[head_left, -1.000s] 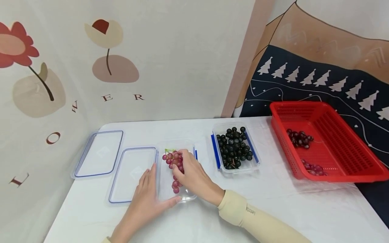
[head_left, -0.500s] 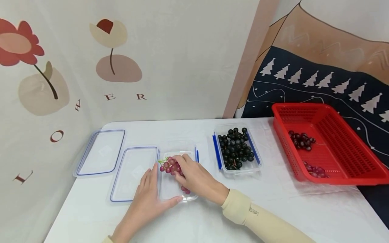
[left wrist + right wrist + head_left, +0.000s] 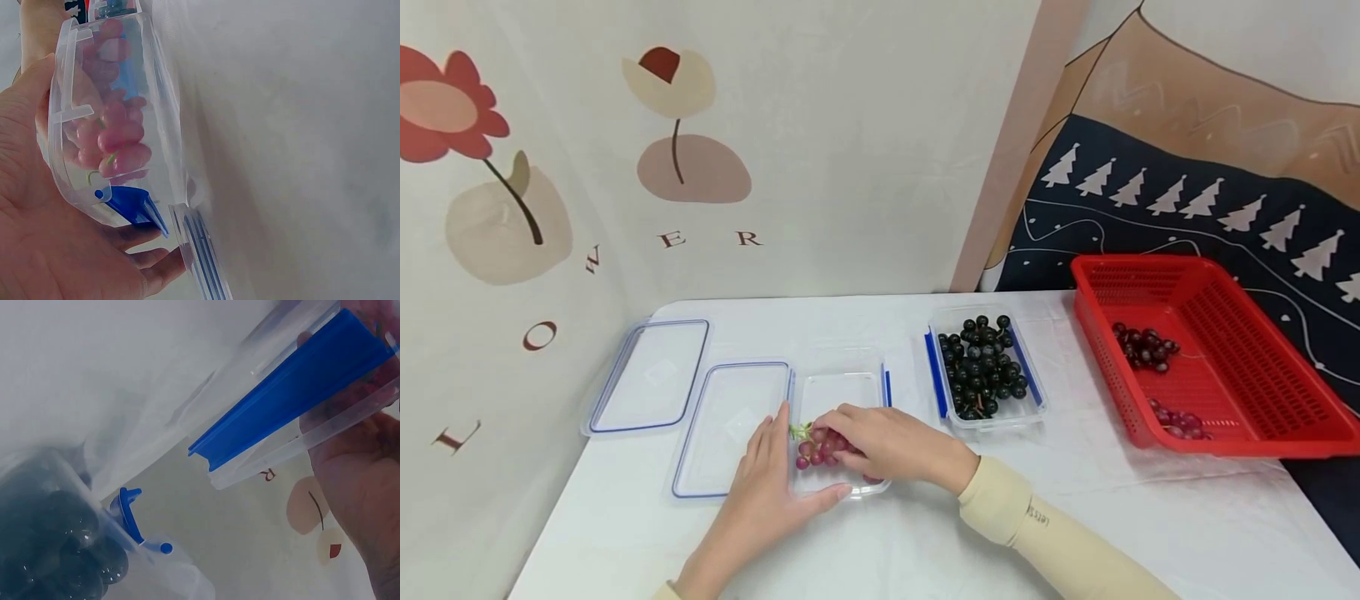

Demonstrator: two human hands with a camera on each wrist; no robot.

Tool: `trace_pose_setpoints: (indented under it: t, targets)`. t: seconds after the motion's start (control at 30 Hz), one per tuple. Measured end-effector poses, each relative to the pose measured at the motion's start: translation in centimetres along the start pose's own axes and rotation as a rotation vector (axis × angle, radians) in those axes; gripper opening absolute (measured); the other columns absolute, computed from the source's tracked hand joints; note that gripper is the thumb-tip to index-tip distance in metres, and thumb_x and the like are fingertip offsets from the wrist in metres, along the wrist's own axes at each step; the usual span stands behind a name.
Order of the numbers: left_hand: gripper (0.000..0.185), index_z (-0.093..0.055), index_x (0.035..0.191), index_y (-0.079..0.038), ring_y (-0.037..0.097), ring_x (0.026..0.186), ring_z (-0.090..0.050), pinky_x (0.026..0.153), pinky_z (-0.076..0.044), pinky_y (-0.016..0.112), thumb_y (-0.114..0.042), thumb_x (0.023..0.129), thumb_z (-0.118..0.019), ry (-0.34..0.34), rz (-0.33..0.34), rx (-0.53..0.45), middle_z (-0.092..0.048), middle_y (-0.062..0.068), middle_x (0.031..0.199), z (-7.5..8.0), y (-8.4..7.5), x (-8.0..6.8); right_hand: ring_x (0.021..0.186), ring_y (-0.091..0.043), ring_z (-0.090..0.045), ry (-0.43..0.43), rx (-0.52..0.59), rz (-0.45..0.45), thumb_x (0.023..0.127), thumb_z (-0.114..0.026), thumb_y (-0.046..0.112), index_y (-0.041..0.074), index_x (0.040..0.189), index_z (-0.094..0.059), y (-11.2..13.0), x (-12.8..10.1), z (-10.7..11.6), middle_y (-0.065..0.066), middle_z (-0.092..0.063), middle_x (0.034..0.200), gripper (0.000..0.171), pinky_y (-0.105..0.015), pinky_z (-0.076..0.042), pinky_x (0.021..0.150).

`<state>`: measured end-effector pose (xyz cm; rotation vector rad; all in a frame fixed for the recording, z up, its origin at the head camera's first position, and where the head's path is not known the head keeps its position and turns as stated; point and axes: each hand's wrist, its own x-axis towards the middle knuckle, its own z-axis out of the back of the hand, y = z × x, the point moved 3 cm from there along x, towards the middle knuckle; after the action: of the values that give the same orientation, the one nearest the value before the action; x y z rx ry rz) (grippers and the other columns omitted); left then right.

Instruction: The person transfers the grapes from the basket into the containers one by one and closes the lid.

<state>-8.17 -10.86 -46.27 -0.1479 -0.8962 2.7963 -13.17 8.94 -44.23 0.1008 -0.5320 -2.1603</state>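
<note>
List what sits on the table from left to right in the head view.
Far-left lid → second lid → clear container with the red grapes → container of dark grapes → red basket.

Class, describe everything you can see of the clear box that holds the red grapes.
The clear box is a lidless rectangular tub of see-through plastic with blue clips on its sides. It sits on the white table, and a red grape bunch lies at its near end. The left hand steadies its near-left corner; the right hand holds the bunch inside.
</note>
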Motion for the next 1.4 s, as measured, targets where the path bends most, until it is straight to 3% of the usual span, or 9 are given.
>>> trace_pose_setpoints:
  t: [0.1, 0.33, 0.57, 0.7, 0.8, 0.93, 1.07, 1.2, 1.4]
  targets:
    - [0.144, -0.005, 0.173, 0.001, 0.055, 0.160, -0.014, 0.120, -0.021, 0.077, -0.082, 0.081, -0.078, 0.005, -0.001, -0.003, -0.019, 0.036, 0.173, 0.0, -0.1, 0.1, 0.085, -0.001, -0.060, 0.048, 0.026, 0.035, 0.110, -0.069, 0.019, 0.014, 0.149, -0.062, -0.1, -0.1, 0.1, 0.001, -0.071, 0.123, 0.040, -0.015, -0.050, 0.078]
    - [0.145, -0.003, 0.174, -0.002, 0.055, 0.161, -0.011, 0.119, -0.019, 0.078, -0.085, 0.081, -0.077, 0.022, 0.003, -0.018, -0.015, 0.036, 0.174, 0.0, -0.4, 0.4, 0.095, 0.005, -0.061, 0.179, -0.049, 0.074, 0.103, -0.079, 0.025, 0.024, 0.147, -0.065, -0.3, 0.0, 0.1, 0.011, -0.075, 0.126, 0.046, -0.020, -0.046, 0.084]
    - [0.145, -0.001, 0.174, -0.002, 0.056, 0.160, -0.011, 0.118, -0.020, 0.079, -0.082, 0.081, -0.078, 0.034, 0.007, -0.015, -0.014, 0.038, 0.173, -0.2, -0.4, 0.5, 0.091, 0.002, -0.064, 0.242, -0.045, 0.031, 0.105, -0.077, 0.037, 0.012, 0.148, -0.056, -0.2, -0.1, 0.5, 0.007, -0.076, 0.110, 0.054, -0.023, -0.049, 0.093]
    - [0.144, -0.003, 0.174, -0.002, 0.056, 0.160, -0.012, 0.119, -0.021, 0.078, -0.083, 0.081, -0.078, 0.019, -0.008, -0.016, -0.017, 0.038, 0.173, -0.4, -0.4, 0.6, 0.077, 0.003, -0.060, 0.226, 0.066, 0.012, 0.114, -0.061, 0.034, 0.013, 0.137, -0.069, -0.3, -0.1, 0.5, 0.011, -0.073, 0.099, 0.032, -0.018, -0.050, 0.080]
    - [0.144, -0.004, 0.174, -0.001, 0.055, 0.160, -0.014, 0.120, -0.022, 0.077, -0.083, 0.081, -0.078, 0.011, -0.016, -0.017, -0.019, 0.037, 0.172, -0.5, -0.4, 0.7, 0.076, 0.004, -0.060, 0.203, 0.121, -0.017, 0.117, -0.056, 0.029, 0.014, 0.132, -0.074, -0.4, -0.1, 0.4, 0.013, -0.073, 0.098, 0.028, -0.016, -0.051, 0.076]
    - [0.143, -0.005, 0.174, -0.001, 0.055, 0.160, -0.016, 0.120, -0.022, 0.078, -0.081, 0.081, -0.080, 0.008, -0.012, -0.012, -0.021, 0.037, 0.172, -0.4, -0.3, 0.5, 0.087, 0.006, -0.061, 0.169, 0.062, -0.017, 0.109, -0.071, 0.027, 0.017, 0.127, -0.076, 0.2, 0.0, -0.1, 0.012, -0.072, 0.107, 0.021, -0.013, -0.050, 0.083]
    - [0.143, -0.006, 0.173, 0.002, 0.057, 0.158, -0.018, 0.119, -0.024, 0.078, -0.077, 0.082, -0.082, 0.006, -0.015, 0.013, -0.023, 0.037, 0.172, -0.3, -0.1, 0.2, 0.084, 0.004, -0.055, 0.114, -0.054, 0.017, 0.102, -0.080, 0.034, 0.016, 0.119, -0.073, 0.7, 0.2, -0.7, 0.010, -0.063, 0.103, 0.026, -0.010, -0.046, 0.078]
    - [0.144, -0.004, 0.172, 0.003, 0.058, 0.157, -0.020, 0.117, -0.026, 0.079, -0.075, 0.082, -0.083, 0.008, -0.018, 0.032, -0.024, 0.039, 0.170, -0.2, -0.1, 0.0, 0.073, 0.002, -0.047, 0.050, -0.067, 0.064, 0.105, -0.075, 0.039, 0.015, 0.104, -0.071, 0.9, 0.2, -1.0, 0.010, -0.054, 0.091, 0.024, -0.010, -0.041, 0.067]
    - [0.144, -0.005, 0.172, 0.003, 0.057, 0.157, -0.020, 0.118, -0.026, 0.078, -0.077, 0.081, -0.083, -0.004, -0.021, 0.032, -0.025, 0.038, 0.170, -0.1, -0.2, 0.1, 0.073, 0.005, -0.050, 0.007, 0.048, 0.175, 0.115, -0.060, 0.024, 0.016, 0.100, -0.076, 0.8, -0.2, -0.8, 0.010, -0.063, 0.090, 0.024, -0.010, -0.044, 0.073]
